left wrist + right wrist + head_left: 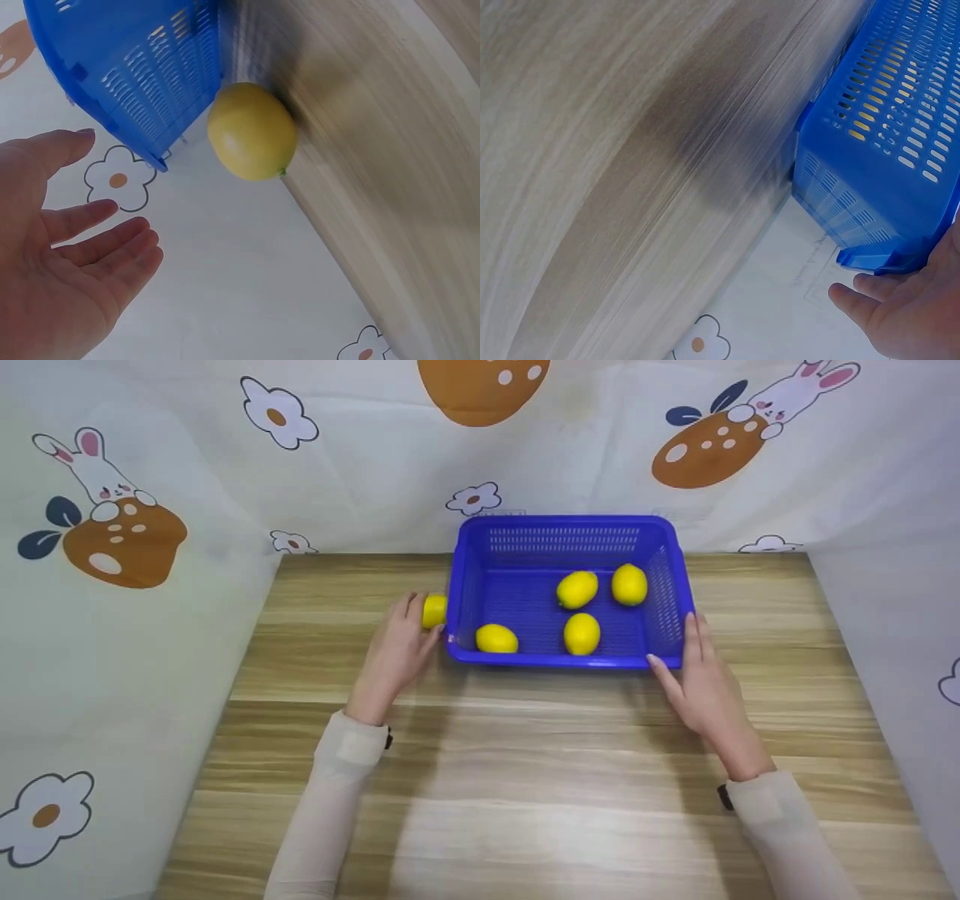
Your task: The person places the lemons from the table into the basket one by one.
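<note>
A blue plastic basket [566, 661] stands at the back of the wooden table. Inside it lie several yellow lemons, among them one lemon [496, 639] near the front left corner. Another lemon [253, 132] rests on the table just outside the basket's left wall. My left hand [397, 641] is beside this outside lemon; the left wrist view shows its fingers loosely bent with a gap between them and the fruit. My right hand [705, 690] touches the basket's front right corner, thumb at the front rim and straight fingers along the right side.
The wood-grain table [525, 780] extends in front of the basket. A pale printed cloth [375, 472] with rabbits and flowers hangs right behind the basket and along both sides of the table.
</note>
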`<state>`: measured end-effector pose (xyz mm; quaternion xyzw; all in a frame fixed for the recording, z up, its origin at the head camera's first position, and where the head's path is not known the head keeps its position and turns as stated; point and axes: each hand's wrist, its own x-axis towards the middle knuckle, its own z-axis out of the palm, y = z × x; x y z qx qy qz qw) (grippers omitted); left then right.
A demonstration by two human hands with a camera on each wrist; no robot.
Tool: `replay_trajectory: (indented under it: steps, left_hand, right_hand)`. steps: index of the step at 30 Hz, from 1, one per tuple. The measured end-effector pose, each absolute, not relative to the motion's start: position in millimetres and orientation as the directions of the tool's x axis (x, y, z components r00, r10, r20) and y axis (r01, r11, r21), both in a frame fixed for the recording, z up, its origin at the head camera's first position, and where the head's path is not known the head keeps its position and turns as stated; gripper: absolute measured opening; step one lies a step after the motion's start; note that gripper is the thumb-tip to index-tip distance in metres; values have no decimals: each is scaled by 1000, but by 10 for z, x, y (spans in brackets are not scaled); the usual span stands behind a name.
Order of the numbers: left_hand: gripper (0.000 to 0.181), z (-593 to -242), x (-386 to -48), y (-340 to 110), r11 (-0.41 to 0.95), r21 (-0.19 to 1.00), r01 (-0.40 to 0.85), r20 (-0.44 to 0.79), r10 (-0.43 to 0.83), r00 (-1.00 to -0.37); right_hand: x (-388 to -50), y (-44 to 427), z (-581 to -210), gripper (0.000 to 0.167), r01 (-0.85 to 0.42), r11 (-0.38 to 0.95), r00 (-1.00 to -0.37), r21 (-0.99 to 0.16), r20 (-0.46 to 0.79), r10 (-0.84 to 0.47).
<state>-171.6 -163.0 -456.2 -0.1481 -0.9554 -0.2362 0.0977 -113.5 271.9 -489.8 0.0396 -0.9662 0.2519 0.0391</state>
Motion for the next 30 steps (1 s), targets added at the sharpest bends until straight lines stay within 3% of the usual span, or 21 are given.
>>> replay_trajectory:
  steps: [30]
  left_hand:
    - [73, -4914, -2053, -1728, 837, 490, 244, 124, 211, -970]
  right_hand:
    - [-1132, 2709, -4894, 90, -99, 869, -993, -485, 111, -51]
